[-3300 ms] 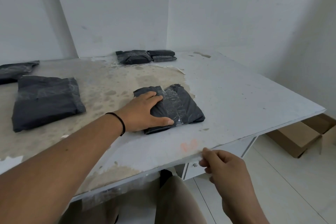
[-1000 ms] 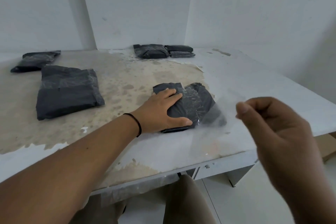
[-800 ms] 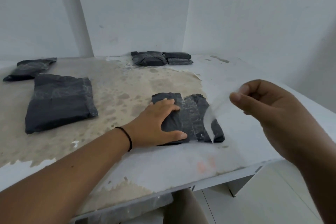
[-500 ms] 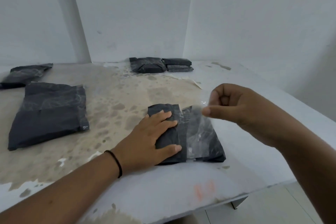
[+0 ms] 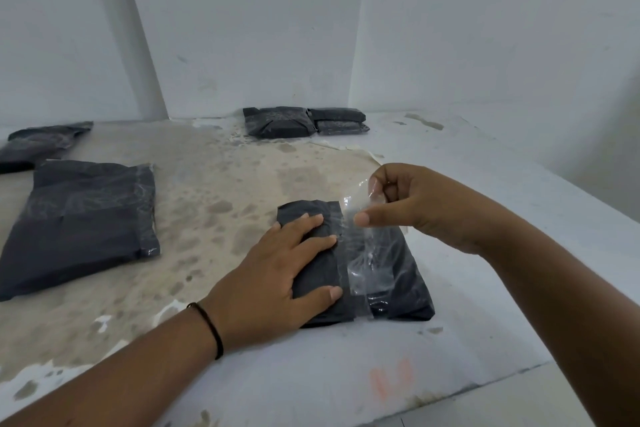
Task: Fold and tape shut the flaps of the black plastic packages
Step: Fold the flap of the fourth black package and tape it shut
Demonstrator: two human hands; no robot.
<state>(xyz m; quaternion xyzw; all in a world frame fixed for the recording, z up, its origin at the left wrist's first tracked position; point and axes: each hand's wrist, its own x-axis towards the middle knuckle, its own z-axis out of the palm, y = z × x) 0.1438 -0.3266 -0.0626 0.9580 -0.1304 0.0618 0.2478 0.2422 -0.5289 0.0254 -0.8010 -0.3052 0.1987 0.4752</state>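
A small black plastic package [image 5: 398,274] lies near the table's front edge, with clear tape across its top. My left hand [image 5: 277,274] lies flat on its left half, fingers spread, pressing it down. My right hand [image 5: 419,204] hovers above the package's far right corner, thumb and fingers pinched on the upper end of a strip of clear tape [image 5: 363,253]. The strip hangs down onto the package, and its lower end touches the black plastic beside my left fingertips.
A larger black package [image 5: 83,225] lies at the left, another [image 5: 38,146] at the far left edge. Two taped packages [image 5: 277,121] sit side by side against the back wall. The table top [image 5: 214,191] is worn white with a brown patch. White walls enclose the back corner.
My right hand came up from the table's front edge carrying the tape strip, swung left over the package and lowered; the strip now hangs onto the package. The left hand stayed pressing.
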